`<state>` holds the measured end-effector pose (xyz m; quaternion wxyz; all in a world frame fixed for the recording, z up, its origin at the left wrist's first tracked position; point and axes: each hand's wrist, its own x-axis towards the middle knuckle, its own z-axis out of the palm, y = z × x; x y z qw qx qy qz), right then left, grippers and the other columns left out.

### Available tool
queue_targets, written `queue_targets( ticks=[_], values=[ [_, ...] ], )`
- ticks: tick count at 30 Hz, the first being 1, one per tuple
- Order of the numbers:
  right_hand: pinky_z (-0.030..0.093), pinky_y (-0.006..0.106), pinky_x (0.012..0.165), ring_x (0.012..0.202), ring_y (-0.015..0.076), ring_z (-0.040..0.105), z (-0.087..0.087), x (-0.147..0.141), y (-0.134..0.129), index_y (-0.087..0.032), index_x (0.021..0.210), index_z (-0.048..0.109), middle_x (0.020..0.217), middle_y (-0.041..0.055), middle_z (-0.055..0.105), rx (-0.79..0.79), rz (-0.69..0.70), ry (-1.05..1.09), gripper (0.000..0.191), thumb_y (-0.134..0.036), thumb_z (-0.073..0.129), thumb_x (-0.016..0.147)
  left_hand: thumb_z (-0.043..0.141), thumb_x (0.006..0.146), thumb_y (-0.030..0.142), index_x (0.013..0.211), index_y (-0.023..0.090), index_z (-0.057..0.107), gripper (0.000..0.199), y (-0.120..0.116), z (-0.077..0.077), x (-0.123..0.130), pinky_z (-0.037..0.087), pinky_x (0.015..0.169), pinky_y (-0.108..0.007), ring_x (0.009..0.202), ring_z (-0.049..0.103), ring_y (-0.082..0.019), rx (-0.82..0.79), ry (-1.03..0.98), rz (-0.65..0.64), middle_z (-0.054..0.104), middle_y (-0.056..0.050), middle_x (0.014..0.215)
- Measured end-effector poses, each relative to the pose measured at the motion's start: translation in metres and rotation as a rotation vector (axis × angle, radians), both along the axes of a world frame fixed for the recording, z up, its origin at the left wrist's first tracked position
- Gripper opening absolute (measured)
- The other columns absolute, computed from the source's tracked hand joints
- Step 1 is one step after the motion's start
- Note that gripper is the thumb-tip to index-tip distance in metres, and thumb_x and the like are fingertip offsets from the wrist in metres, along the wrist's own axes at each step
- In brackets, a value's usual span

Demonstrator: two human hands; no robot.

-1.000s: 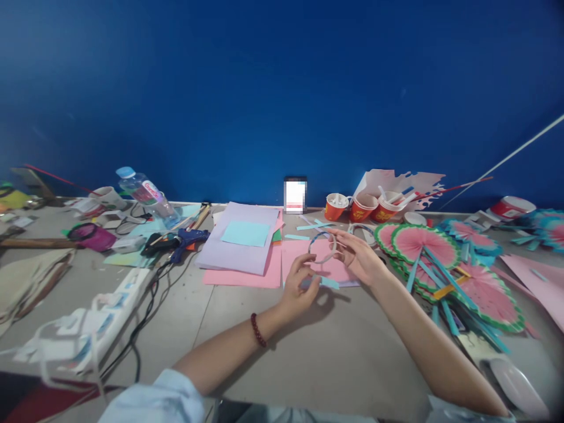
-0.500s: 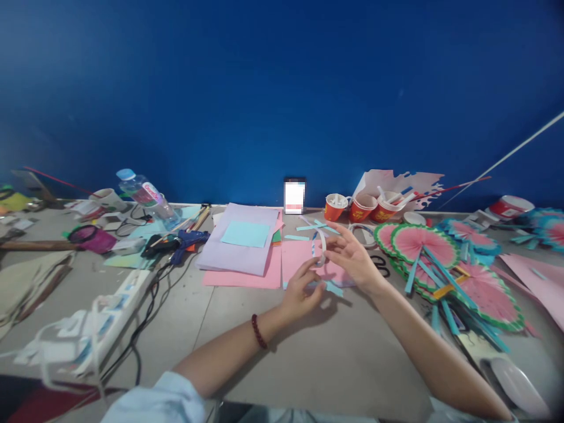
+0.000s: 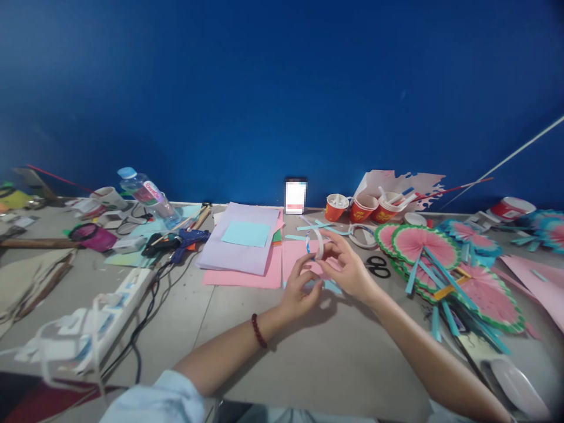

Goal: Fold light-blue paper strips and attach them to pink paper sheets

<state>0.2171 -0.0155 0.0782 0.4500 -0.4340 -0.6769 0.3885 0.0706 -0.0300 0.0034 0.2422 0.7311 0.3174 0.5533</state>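
Observation:
A thin, nearly used-up roll of double-sided tape (image 3: 320, 244), white with blue marks inside, stands on edge above the pink paper (image 3: 293, 252). My right hand (image 3: 346, 264) pinches its right side between thumb and fingers. From below left, the fingertips of my left hand (image 3: 302, 291) meet the roll's lower rim; its thumb is curled inward and the exact grip is partly hidden. Light blue paper strips (image 3: 319, 225) lie beyond the roll, and another blue piece (image 3: 331, 286) is partly covered by my hands. Black scissors handles (image 3: 378, 267) rest right of my right hand.
Purple paper (image 3: 233, 252) with a blue sheet lies left of my hands. Red paper cups (image 3: 363, 208) and a phone (image 3: 295, 197) stand by the wall. Watermelon-patterned paper fans (image 3: 425, 247) pile up right. A glue gun (image 3: 187, 244), bottle (image 3: 147, 197) and power strip (image 3: 112, 317) sit left.
Both hands and the tape roll have shifted slightly left and down. My right hand has moved away from the scissors handles, which now show more fully.

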Motion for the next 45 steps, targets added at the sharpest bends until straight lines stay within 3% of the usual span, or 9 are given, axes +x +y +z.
queue_targets(
  ticks=[7, 12, 15, 18, 29, 37, 45],
  values=[
    [0.048, 0.034, 0.079, 0.081, 0.0162, 0.059, -0.003, 0.005, 0.005, -0.026, 0.135, 0.037, 0.086, 0.0007, 0.062, 0.022, 0.020, -0.099, 0.056, -0.018, 0.055, 0.082, 0.054, 0.085, 0.018, 0.076, 0.020, 0.055, 0.009, 0.007, 0.004, -0.003, 0.052, 0.084, -0.045, 0.106, 0.054, -0.024, 0.054, -0.066, 0.104, 0.051, -0.012, 0.119],
    [0.048, 0.035, 0.080, 0.083, 0.0168, 0.060, -0.001, 0.017, 0.010, -0.026, 0.133, 0.038, 0.091, 0.0022, 0.063, -0.022, 0.054, -0.121, 0.055, -0.015, 0.052, 0.081, 0.051, 0.085, 0.017, 0.073, 0.019, 0.052, 0.012, 0.024, 0.033, -0.016, 0.049, 0.085, -0.046, 0.108, 0.055, -0.025, 0.130, -0.036, 0.063, 0.058, -0.012, 0.117],
    [0.047, 0.035, 0.081, 0.085, 0.0176, 0.061, 0.001, 0.022, 0.013, -0.027, 0.128, 0.043, 0.088, 0.0013, 0.063, -0.073, 0.077, -0.047, 0.050, -0.015, 0.053, 0.080, 0.051, 0.082, 0.013, 0.072, 0.019, 0.051, 0.011, 0.032, 0.054, -0.028, 0.047, 0.090, -0.048, 0.108, 0.058, -0.025, 0.244, 0.069, -0.068, 0.063, -0.011, 0.115],
    [0.047, 0.034, 0.078, 0.081, 0.0170, 0.061, 0.003, 0.025, 0.015, -0.027, 0.125, 0.046, 0.084, -0.0002, 0.062, -0.184, 0.139, 0.089, 0.046, -0.019, 0.054, 0.081, 0.053, 0.079, 0.012, 0.074, 0.019, 0.052, 0.009, 0.036, 0.064, -0.036, 0.049, 0.085, -0.044, 0.104, 0.062, -0.024, 0.294, 0.175, -0.152, 0.066, -0.011, 0.113],
    [0.043, 0.027, 0.066, 0.072, 0.0136, 0.054, 0.000, 0.031, 0.024, -0.024, 0.119, 0.053, 0.082, -0.0002, 0.058, -0.326, 0.191, 0.349, 0.039, -0.023, 0.057, 0.081, 0.055, 0.075, 0.011, 0.073, 0.020, 0.054, 0.009, 0.041, 0.062, -0.043, 0.050, 0.080, -0.040, 0.099, 0.064, -0.023, 0.289, 0.232, -0.169, 0.070, -0.010, 0.109],
    [0.045, 0.029, 0.071, 0.076, 0.0146, 0.058, -0.002, 0.032, 0.027, -0.024, 0.117, 0.055, 0.084, 0.0004, 0.062, -0.296, 0.161, 0.377, 0.034, -0.024, 0.057, 0.083, 0.054, 0.077, 0.014, 0.073, 0.020, 0.056, 0.008, 0.043, 0.060, -0.047, 0.050, 0.081, -0.041, 0.092, 0.065, -0.022, 0.221, 0.191, -0.154, 0.070, -0.009, 0.100],
    [0.047, 0.030, 0.069, 0.068, 0.0130, 0.057, -0.013, 0.028, 0.035, -0.020, 0.099, 0.057, 0.082, 0.0019, 0.063, -0.267, 0.005, 0.316, 0.021, -0.036, 0.056, 0.085, 0.053, 0.079, 0.011, 0.080, 0.019, 0.059, 0.011, 0.040, 0.064, -0.048, 0.050, 0.082, -0.037, 0.097, 0.065, -0.022, 0.230, 0.147, -0.179, 0.069, -0.009, 0.095]
  ],
)
